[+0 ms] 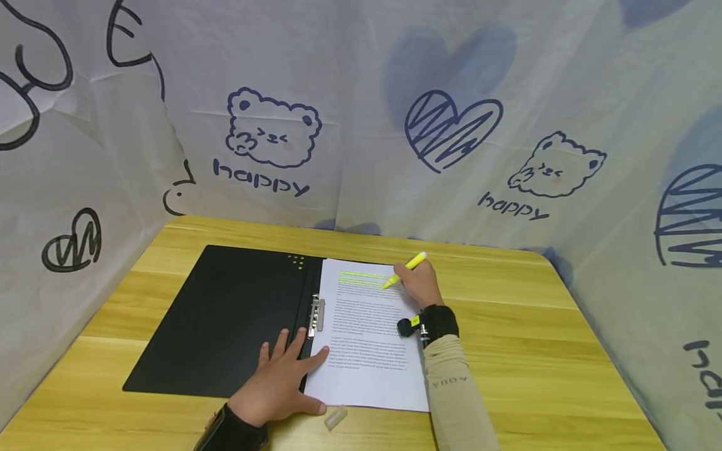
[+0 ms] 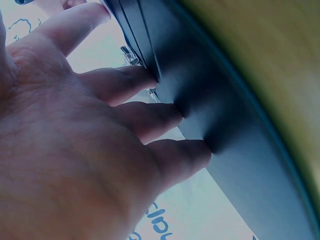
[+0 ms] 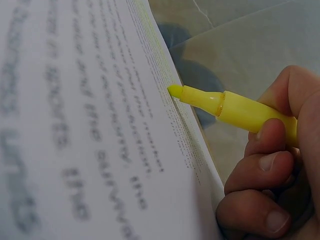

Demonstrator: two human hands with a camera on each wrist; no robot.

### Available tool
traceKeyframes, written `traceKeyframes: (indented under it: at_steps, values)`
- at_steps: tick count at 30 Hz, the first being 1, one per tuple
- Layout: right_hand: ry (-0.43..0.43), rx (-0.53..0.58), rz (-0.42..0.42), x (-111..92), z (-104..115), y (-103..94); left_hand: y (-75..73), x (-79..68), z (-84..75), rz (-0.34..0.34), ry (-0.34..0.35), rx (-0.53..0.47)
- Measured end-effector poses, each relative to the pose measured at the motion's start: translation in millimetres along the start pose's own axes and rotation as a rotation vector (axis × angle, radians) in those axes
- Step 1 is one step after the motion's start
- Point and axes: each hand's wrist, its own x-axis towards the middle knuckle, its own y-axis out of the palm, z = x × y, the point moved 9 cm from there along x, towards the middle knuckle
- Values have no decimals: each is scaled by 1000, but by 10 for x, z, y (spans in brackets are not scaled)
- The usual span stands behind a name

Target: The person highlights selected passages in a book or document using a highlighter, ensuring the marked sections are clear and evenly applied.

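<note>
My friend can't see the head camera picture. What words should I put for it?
A right hand has a yellow highlighter in its grip, the tip at yellow-marked lines near the top of a printed page. The page lies in an open black folder on a table; the left hand spreads across both, near a small cap.

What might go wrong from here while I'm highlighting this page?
The loose cap lies by the left hand, so a shift might knock it away. The highlighter is uncapped with its tip at the page, so a slip of the right hand could leave a stray mark.
</note>
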Motion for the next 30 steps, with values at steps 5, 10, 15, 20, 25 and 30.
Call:
traceKeyframes:
  at_steps: [5,10,15,20,25,30]
  values:
    - [5,5,-4,-8,-5,-11,-2,-3,1,-1,4,-3]
    - [9,5,-5,-5,-16,-24,-3,-7,-1,1,5,-6]
    - [7,11,0,4,-23,-31,-2,-4,-2,0,0,-3]
    - [14,14,-1,9,-32,-37,1,-2,-1,-2,1,-2]
    - [32,13,-7,16,-61,-44,3,-5,0,-2,2,-3]
    - [33,17,-7,16,-62,-52,2,-4,4,-3,4,-5]
